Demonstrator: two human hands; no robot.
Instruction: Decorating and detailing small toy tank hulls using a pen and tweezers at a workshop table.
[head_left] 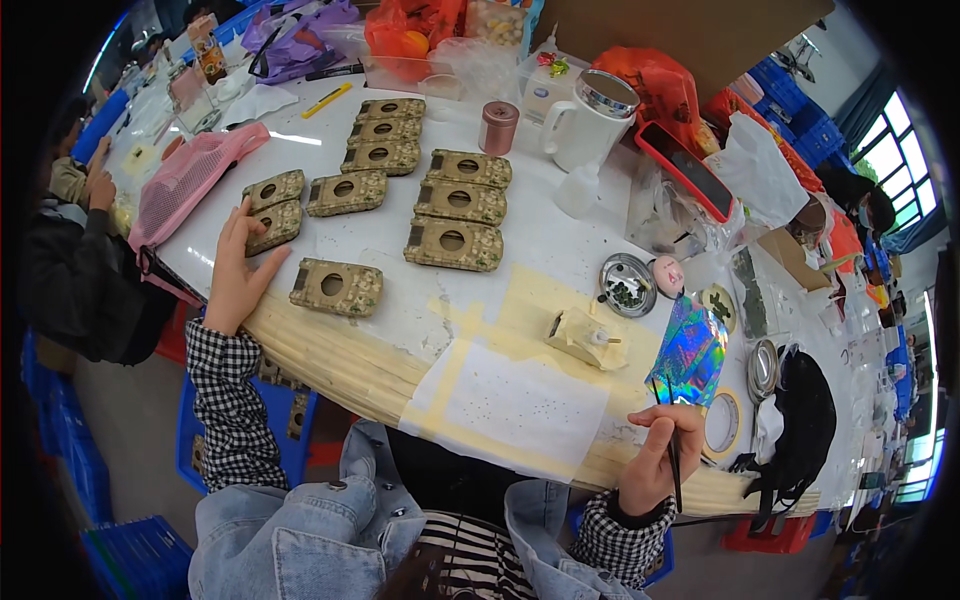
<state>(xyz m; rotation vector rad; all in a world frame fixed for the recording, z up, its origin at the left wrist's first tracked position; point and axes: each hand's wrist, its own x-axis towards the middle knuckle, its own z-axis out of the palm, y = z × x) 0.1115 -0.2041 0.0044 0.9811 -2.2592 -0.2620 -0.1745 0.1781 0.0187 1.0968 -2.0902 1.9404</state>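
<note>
My left hand (240,275) rests at the table's near left edge with its thumb and fingers spread. Its fingertips are at the side of a camouflage-painted toy tank hull (273,228), one of a touching pair. Several more such hulls, each with a round hole on top, lie in rows, including a lone hull (336,287) to the right of my left hand. My right hand (660,455) is closed around dark tweezers (674,450), points upward, by the table's front edge. Left of it lies a white sheet (520,410) dotted with tiny dark specks.
A tape-covered block (590,338) with a small peg stands beyond the sheet. To the right are a round metal dish (628,285) of dark green bits, shiny holographic film (690,350) and a tape roll (721,425). A white mug (590,125) stands farther back.
</note>
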